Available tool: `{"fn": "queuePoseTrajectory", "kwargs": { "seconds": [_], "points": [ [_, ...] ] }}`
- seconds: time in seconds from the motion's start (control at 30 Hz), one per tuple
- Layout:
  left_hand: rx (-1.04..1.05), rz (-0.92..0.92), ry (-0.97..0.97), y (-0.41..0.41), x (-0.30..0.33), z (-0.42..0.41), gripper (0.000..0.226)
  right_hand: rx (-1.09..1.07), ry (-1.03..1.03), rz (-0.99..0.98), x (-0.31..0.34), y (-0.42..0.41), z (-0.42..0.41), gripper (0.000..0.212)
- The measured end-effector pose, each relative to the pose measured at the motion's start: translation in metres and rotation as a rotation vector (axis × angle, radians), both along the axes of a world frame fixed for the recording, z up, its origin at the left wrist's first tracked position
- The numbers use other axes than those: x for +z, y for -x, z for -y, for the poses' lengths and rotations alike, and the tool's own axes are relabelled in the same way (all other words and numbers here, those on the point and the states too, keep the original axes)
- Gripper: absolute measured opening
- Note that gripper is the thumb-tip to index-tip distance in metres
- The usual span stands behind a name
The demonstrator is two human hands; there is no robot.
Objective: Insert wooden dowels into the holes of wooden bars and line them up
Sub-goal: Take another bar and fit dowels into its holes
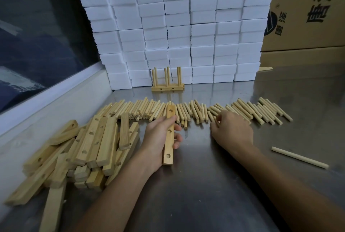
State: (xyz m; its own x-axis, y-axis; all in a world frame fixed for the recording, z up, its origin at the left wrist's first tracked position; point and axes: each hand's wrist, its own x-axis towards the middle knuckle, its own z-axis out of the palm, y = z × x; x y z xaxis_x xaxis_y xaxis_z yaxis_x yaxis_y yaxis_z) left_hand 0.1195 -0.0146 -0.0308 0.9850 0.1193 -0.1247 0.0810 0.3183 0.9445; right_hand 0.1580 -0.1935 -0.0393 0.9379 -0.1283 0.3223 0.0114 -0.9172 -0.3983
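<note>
Wooden bar (pixel 170 133) gripped in left hand (pixel 160 140) above steel table (pixel 214 185), holes empty. Right hand (pixel 232 130) pinches dowel (pixel 216 121) from dowel row (pixel 186 111). Finished bars (pixel 167 87) stand by foam blocks (pixel 173 26). Big bar pile (pixel 78 149) waits: task looks barely started.

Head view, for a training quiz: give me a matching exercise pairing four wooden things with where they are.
Things:
1. bar
2. bar pile
3. finished bars
4. lone dowel

Places:
A. by the white blocks, dowels upright
B. in the left hand
C. apart, right of the right hand
D. heaped at the table's left

Pairs: 1-B, 2-D, 3-A, 4-C
</note>
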Motion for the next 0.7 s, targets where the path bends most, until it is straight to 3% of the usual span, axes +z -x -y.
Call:
{"fn": "queuePoseTrajectory", "kwargs": {
  "seconds": [0.3, 0.57, 0.7],
  "points": [
    [-0.006, 0.022, -0.029, 0.0003, -0.0002, -0.0009, 0.026, 0.016, 0.23, 0.026, 0.0067, 0.0034, -0.0052, 0.028],
    [-0.008, 0.033, -0.055, 0.0005, -0.0008, -0.0001, 0.024, 0.03, 0.164, 0.019, 0.0048, 0.0055, -0.003, 0.028],
    [0.007, 0.06, -0.055, 0.0006, -0.0002, -0.0007, 0.022, 0.004, 0.112, 0.109, 0.0053, 0.0037, -0.0023, 0.02]
  ]
}}
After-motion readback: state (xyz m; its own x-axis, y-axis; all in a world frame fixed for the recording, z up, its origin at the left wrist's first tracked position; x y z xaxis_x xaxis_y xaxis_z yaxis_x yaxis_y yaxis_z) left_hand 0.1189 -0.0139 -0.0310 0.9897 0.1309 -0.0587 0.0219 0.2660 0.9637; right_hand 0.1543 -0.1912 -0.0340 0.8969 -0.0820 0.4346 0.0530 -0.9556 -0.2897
